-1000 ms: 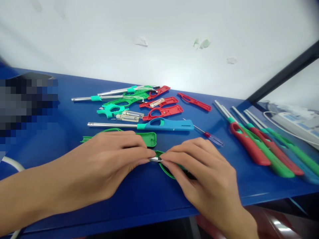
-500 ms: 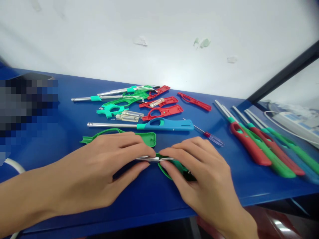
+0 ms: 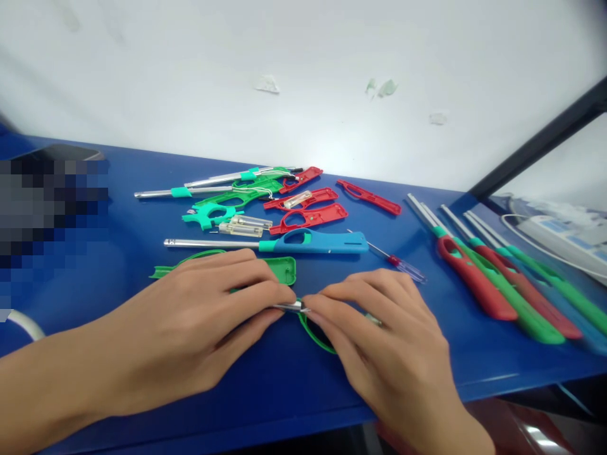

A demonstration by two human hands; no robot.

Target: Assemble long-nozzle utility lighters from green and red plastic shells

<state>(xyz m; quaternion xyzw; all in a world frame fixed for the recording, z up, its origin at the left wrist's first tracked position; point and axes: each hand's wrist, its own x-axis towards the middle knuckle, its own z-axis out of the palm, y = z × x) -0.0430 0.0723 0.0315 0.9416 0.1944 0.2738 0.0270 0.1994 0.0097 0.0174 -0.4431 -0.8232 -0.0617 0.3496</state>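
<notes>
My left hand [image 3: 213, 316] pinches the metal barrel [image 3: 289, 306] of a utility lighter between thumb and fingertips. Dark material shows at the barrel's right end. There, the thumb and forefinger of my right hand [image 3: 384, 335] are closed on a thin pale wire [image 3: 306, 310], mostly covered by the fingertips. A green lighter shell half [image 3: 318, 340] shows beneath my right hand; whether the palm holds it I cannot tell. Behind my left hand lies another green shell half [image 3: 284, 270], partly hidden. An assembled blue lighter [image 3: 332, 241] lies just beyond both hands.
Red shell halves [image 3: 313, 218], clear fuel tanks [image 3: 241, 227], a turquoise trigger piece [image 3: 208, 216] and loose barrels [image 3: 208, 191] lie at the back. A screwdriver [image 3: 403, 266] lies right of the blue lighter. Several assembled lighters [image 3: 474, 278] and a white power strip [image 3: 569, 237] are on the right.
My right fingers have shifted slightly and now cover more of the wire. Less of the green shell half beneath them shows, and the barrel's dark end has come into view.
</notes>
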